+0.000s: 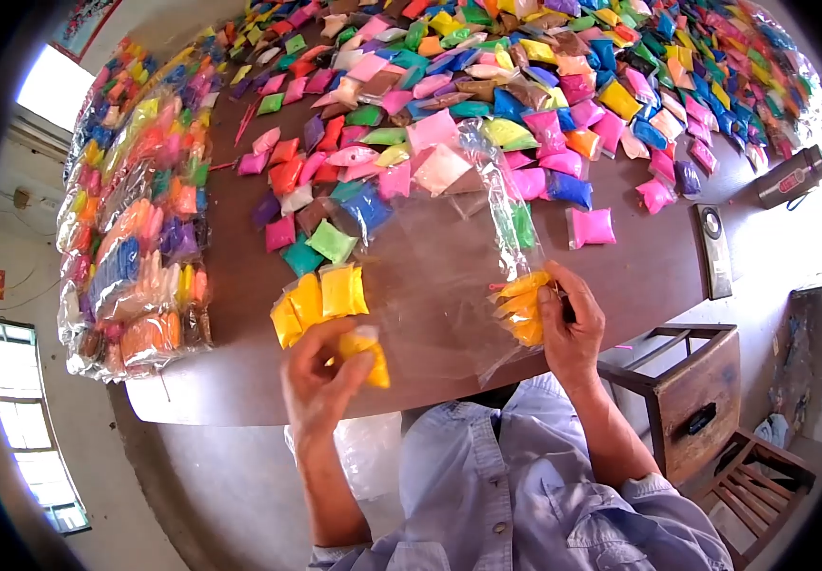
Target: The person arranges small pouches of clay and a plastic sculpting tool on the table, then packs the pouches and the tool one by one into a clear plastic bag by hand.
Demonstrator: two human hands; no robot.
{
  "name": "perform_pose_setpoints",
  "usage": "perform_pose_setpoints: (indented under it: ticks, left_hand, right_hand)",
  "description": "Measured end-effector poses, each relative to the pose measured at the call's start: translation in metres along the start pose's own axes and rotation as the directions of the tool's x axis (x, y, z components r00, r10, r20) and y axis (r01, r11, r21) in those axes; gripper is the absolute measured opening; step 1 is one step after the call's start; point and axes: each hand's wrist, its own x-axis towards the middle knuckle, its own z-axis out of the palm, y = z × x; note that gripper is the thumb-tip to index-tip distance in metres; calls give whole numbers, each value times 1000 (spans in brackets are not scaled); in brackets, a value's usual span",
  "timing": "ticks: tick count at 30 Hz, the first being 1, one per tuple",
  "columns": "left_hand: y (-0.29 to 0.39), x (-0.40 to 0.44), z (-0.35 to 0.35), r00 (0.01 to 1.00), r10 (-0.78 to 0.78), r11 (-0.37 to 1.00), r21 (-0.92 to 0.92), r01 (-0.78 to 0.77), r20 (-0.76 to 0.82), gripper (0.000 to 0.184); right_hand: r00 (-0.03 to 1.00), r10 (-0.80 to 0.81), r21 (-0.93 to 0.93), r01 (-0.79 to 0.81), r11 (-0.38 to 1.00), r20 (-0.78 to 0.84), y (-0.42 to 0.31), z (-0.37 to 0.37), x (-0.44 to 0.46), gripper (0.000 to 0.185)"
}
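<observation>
My left hand [320, 381] pinches a small yellow packet [369, 358] above the table's front edge. Just beyond it, several yellow packets [320, 297] lie side by side on the brown table [249, 228]. My right hand [571, 324] is closed around a bunch of yellow packets [523, 309] at the near end of a long clear plastic bag [504, 190]. The bag stretches away from me over the table, and its film spreads between my hands. A green packet [523, 226] shows beside or beneath the bag.
Loose coloured packets [563, 86] cover the table's far side. Filled clear bags [139, 247] are stacked at the left edge. On the right are a dark bottle [792, 178], a flat metallic object [713, 249], a wooden stool [696, 390] and a slatted wooden chair [749, 495].
</observation>
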Motion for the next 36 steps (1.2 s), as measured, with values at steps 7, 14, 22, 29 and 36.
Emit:
perform_pose_setpoints:
  ticks: [7, 14, 22, 29, 36]
  left_hand:
    - [13, 59, 56, 992, -43, 998, -50, 49, 116, 26]
    - [-19, 74, 111, 960, 99, 992, -99, -75, 260, 29]
    - [0, 69, 135, 866, 372, 892, 130, -433, 333, 32]
    - [-13, 67, 132, 767, 591, 750, 180, -636, 249, 30]
    - [-7, 77, 141, 742, 585, 724, 200, -660, 328, 31]
  right_hand:
    - [1000, -22, -9, 22, 1000, -11, 1, 1, 0, 31]
    - [1000, -10, -36, 10, 999, 5, -5, -2, 2, 31]
    - [999, -36, -75, 38, 996, 27, -3, -3, 3, 34]
    - [988, 9, -16, -6, 1000, 155, -10, -6, 2, 38]
    - [989, 7, -127, 12, 992, 148, -11, -4, 4, 45]
